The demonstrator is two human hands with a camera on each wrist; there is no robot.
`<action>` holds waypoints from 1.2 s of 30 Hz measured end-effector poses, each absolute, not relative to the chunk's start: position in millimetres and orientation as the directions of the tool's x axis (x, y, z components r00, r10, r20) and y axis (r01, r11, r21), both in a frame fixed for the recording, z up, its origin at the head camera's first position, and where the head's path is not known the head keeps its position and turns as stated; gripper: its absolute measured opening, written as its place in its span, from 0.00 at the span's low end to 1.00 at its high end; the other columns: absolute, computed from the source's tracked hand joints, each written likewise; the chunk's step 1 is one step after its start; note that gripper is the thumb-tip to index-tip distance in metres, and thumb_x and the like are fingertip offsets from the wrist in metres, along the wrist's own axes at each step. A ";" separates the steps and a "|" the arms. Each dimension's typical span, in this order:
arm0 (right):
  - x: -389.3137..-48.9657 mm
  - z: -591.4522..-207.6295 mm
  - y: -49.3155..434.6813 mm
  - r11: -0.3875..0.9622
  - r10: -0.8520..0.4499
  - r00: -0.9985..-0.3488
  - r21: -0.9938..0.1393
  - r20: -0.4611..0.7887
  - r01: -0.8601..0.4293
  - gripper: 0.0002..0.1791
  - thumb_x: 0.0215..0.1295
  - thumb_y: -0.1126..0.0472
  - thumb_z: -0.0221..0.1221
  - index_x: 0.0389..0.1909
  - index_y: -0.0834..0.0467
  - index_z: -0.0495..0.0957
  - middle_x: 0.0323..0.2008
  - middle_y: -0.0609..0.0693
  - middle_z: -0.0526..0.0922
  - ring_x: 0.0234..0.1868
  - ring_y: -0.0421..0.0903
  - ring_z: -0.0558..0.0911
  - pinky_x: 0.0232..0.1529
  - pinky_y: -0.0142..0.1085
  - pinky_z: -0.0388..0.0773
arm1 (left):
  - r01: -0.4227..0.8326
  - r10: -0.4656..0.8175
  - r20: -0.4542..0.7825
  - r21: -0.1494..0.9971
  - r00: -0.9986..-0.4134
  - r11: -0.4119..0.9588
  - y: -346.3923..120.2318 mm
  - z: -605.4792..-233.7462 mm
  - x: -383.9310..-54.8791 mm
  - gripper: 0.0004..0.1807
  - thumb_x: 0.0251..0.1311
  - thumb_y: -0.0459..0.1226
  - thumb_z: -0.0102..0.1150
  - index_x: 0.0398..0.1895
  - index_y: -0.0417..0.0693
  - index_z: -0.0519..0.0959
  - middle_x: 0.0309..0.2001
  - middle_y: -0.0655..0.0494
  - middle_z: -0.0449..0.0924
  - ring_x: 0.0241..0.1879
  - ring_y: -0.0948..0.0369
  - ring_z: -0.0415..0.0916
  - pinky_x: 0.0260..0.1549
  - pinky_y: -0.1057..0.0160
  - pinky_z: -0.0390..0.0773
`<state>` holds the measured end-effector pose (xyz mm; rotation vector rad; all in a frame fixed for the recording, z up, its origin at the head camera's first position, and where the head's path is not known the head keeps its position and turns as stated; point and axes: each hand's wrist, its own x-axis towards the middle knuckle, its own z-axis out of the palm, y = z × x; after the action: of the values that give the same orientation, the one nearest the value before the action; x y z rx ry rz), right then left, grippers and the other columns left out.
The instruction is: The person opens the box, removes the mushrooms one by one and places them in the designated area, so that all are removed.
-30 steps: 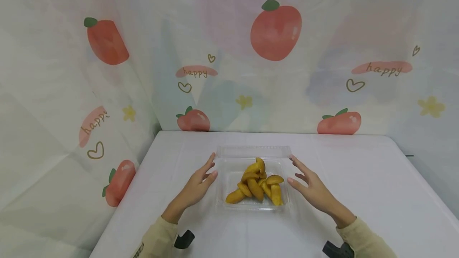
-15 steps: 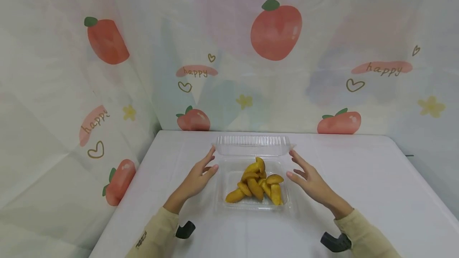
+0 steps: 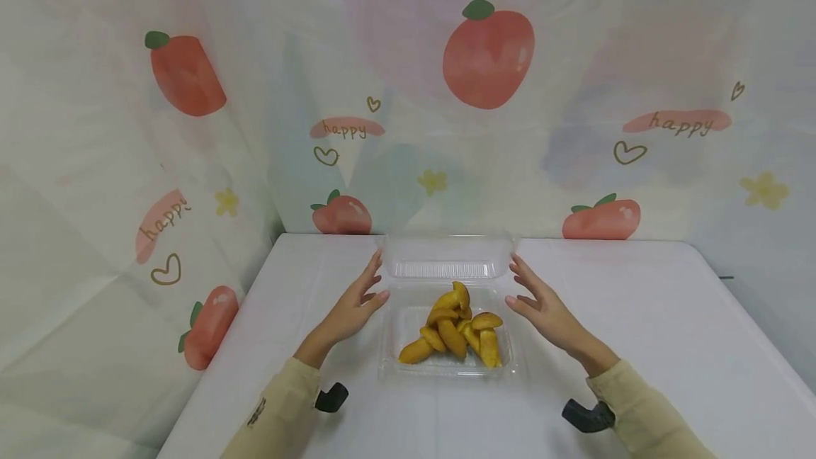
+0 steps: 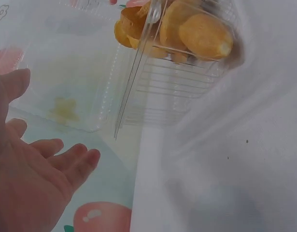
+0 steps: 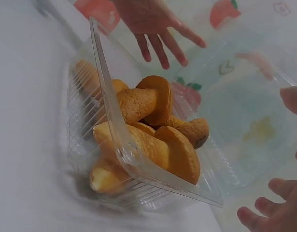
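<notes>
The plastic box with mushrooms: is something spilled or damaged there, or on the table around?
Nothing seems damaged: the mushrooms lie jumbled inside the box, its lid open behind. Only two tiny dark specks on the white table, in the left wrist view, look odd against plain white; I cannot tell what they are.

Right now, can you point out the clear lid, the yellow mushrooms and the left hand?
Clear lid (image 3: 448, 255): head view, middle of its transparent panel.
Yellow mushrooms (image 3: 452, 337): head view, stem of a mushroom mid-pile.
Left hand (image 3: 348, 312): head view, middle of the hand.
</notes>
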<state>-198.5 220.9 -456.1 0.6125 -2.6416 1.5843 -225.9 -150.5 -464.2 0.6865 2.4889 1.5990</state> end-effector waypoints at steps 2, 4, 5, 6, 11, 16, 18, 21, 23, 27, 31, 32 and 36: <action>-201.4 -456.3 220.3 0.416 -0.325 -0.927 -0.853 0.186 -0.317 0.45 0.75 0.58 0.56 0.82 0.58 0.39 0.78 0.72 0.50 0.75 0.75 0.55 0.67 0.70 0.62 | 0.294 0.430 0.134 0.896 -0.893 0.332 -150.3 -464.3 -228.9 0.43 0.76 0.40 0.51 0.83 0.61 0.38 0.83 0.45 0.43 0.78 0.39 0.53 0.72 0.37 0.62; -204.0 -456.2 219.7 0.415 -0.324 -0.931 -0.859 0.169 -0.300 0.46 0.75 0.57 0.56 0.82 0.55 0.37 0.78 0.71 0.49 0.75 0.75 0.55 0.67 0.71 0.61 | 0.283 0.434 0.126 0.905 -0.892 0.319 -150.3 -464.1 -231.7 0.43 0.76 0.40 0.51 0.83 0.61 0.37 0.82 0.44 0.45 0.79 0.41 0.53 0.72 0.40 0.62; -205.1 -456.0 219.3 0.412 -0.327 -0.931 -0.862 0.163 -0.296 0.46 0.75 0.57 0.56 0.83 0.54 0.36 0.78 0.71 0.49 0.75 0.76 0.55 0.66 0.72 0.61 | 0.282 0.436 0.127 0.907 -0.891 0.312 -150.1 -464.0 -233.3 0.43 0.76 0.40 0.51 0.83 0.59 0.37 0.82 0.44 0.46 0.79 0.40 0.52 0.73 0.41 0.62; -206.1 -455.9 219.0 0.409 -0.324 -0.933 -0.866 0.155 -0.287 0.47 0.75 0.57 0.56 0.83 0.53 0.36 0.79 0.71 0.49 0.76 0.76 0.54 0.67 0.72 0.60 | 0.285 0.439 0.132 0.909 -0.889 0.305 -149.9 -464.4 -235.1 0.42 0.76 0.40 0.51 0.83 0.57 0.38 0.82 0.43 0.46 0.79 0.40 0.52 0.73 0.41 0.61; -211.0 -453.8 218.2 0.424 -0.321 -0.938 -0.866 0.130 -0.265 0.47 0.75 0.56 0.56 0.83 0.53 0.35 0.79 0.70 0.48 0.76 0.76 0.53 0.67 0.71 0.60 | 0.286 0.432 0.130 0.903 -0.893 0.320 -148.4 -465.7 -243.2 0.40 0.77 0.40 0.50 0.83 0.48 0.40 0.82 0.44 0.46 0.78 0.40 0.53 0.72 0.40 0.62; -217.1 -453.1 218.2 0.432 -0.315 -0.943 -0.870 0.102 -0.238 0.47 0.75 0.55 0.55 0.82 0.57 0.36 0.79 0.70 0.47 0.76 0.76 0.53 0.68 0.70 0.61 | 0.254 0.415 0.102 0.909 -0.904 0.331 -146.7 -467.9 -250.6 0.40 0.77 0.39 0.50 0.83 0.52 0.41 0.82 0.42 0.47 0.78 0.40 0.56 0.72 0.40 0.63; -219.4 -453.1 218.3 0.435 -0.312 -0.946 -0.872 0.090 -0.226 0.46 0.76 0.54 0.55 0.82 0.57 0.36 0.80 0.70 0.46 0.76 0.77 0.53 0.68 0.69 0.62 | 0.242 0.412 0.094 0.915 -0.906 0.323 -145.9 -468.6 -253.2 0.40 0.76 0.38 0.50 0.83 0.55 0.41 0.81 0.41 0.48 0.77 0.39 0.56 0.73 0.40 0.61; -223.2 -453.8 218.6 0.438 -0.307 -0.949 -0.874 0.074 -0.210 0.46 0.76 0.52 0.54 0.82 0.57 0.36 0.80 0.69 0.45 0.75 0.78 0.54 0.68 0.68 0.62 | 0.221 0.407 0.074 0.919 -0.911 0.327 -144.8 -469.0 -256.0 0.41 0.76 0.41 0.51 0.83 0.61 0.41 0.81 0.40 0.48 0.77 0.38 0.56 0.73 0.40 0.61; -225.7 -454.7 219.2 0.440 -0.306 -0.950 -0.875 0.068 -0.204 0.46 0.77 0.52 0.53 0.82 0.58 0.35 0.80 0.70 0.45 0.75 0.78 0.54 0.68 0.68 0.62 | 0.204 0.410 0.057 0.924 -0.910 0.323 -143.9 -469.6 -257.8 0.42 0.76 0.43 0.51 0.83 0.65 0.39 0.81 0.39 0.48 0.77 0.38 0.56 0.72 0.39 0.62; -230.3 -457.2 219.2 0.417 -0.306 -0.950 -0.890 0.055 -0.186 0.45 0.77 0.53 0.52 0.82 0.57 0.35 0.80 0.69 0.44 0.76 0.77 0.54 0.70 0.66 0.60 | 0.145 0.421 0.015 0.950 -0.907 0.278 -142.1 -473.3 -263.3 0.42 0.77 0.45 0.50 0.83 0.66 0.36 0.81 0.37 0.47 0.77 0.38 0.55 0.69 0.36 0.67; -233.9 -457.9 216.8 0.365 -0.314 -0.948 -0.915 0.051 -0.170 0.44 0.78 0.54 0.51 0.82 0.57 0.35 0.81 0.68 0.42 0.77 0.75 0.53 0.72 0.65 0.58 | 0.062 0.413 -0.032 0.975 -0.910 0.213 -140.8 -475.6 -269.6 0.42 0.77 0.45 0.48 0.83 0.65 0.35 0.81 0.38 0.48 0.77 0.39 0.56 0.68 0.36 0.68; -234.5 -457.8 215.7 0.350 -0.314 -0.948 -0.922 0.050 -0.165 0.44 0.78 0.54 0.51 0.82 0.58 0.36 0.81 0.68 0.41 0.77 0.75 0.52 0.73 0.65 0.56 | 0.047 0.407 -0.042 0.977 -0.912 0.206 -140.5 -475.8 -270.9 0.42 0.77 0.46 0.48 0.83 0.65 0.35 0.81 0.39 0.48 0.77 0.39 0.56 0.68 0.36 0.68; -237.4 -458.4 212.5 0.334 -0.310 -0.950 -0.931 0.037 -0.146 0.43 0.78 0.54 0.51 0.82 0.59 0.37 0.81 0.66 0.39 0.78 0.73 0.51 0.74 0.65 0.54 | 0.001 0.392 -0.073 0.982 -0.917 0.187 -140.0 -477.6 -275.9 0.41 0.77 0.47 0.49 0.83 0.66 0.37 0.81 0.39 0.50 0.77 0.40 0.57 0.68 0.38 0.69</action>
<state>-237.4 212.5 -458.4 0.4619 -2.6823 1.8460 -275.9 -140.0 -477.6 0.3734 2.1589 1.7867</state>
